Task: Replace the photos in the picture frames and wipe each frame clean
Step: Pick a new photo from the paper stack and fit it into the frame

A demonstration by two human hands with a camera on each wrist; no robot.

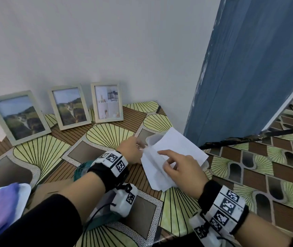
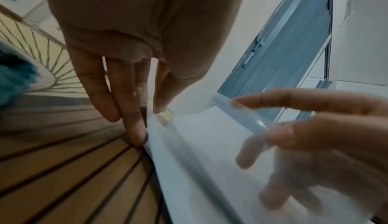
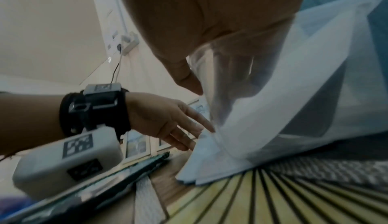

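Three pale picture frames lean on the wall: the left frame (image 1: pixel 20 114) and middle frame (image 1: pixel 70 106) show a landscape, the right frame (image 1: pixel 107 102) a stock print. A clear plastic sleeve (image 1: pixel 181 145) of white photo sheets lies on the patterned table (image 1: pixel 106 132). My left hand (image 1: pixel 133 150) touches the sleeve's near-left edge with straight fingers (image 2: pixel 136 128). My right hand (image 1: pixel 177 168) has its fingers slipped inside the sleeve (image 3: pixel 293 94), curled, with the thumb (image 3: pixel 189 78) outside, gripping the top layer. The index finger (image 2: pixel 273 101) points out over the sleeve.
A teal cloth (image 1: pixel 80 169), a brown card backing (image 1: pixel 53 189) and a dark frame (image 3: pixel 105 177) lie under my left forearm. A purple and white bundle (image 1: pixel 3 202) sits at the lower left. A blue door (image 1: pixel 248 68) stands just right of the table's edge.
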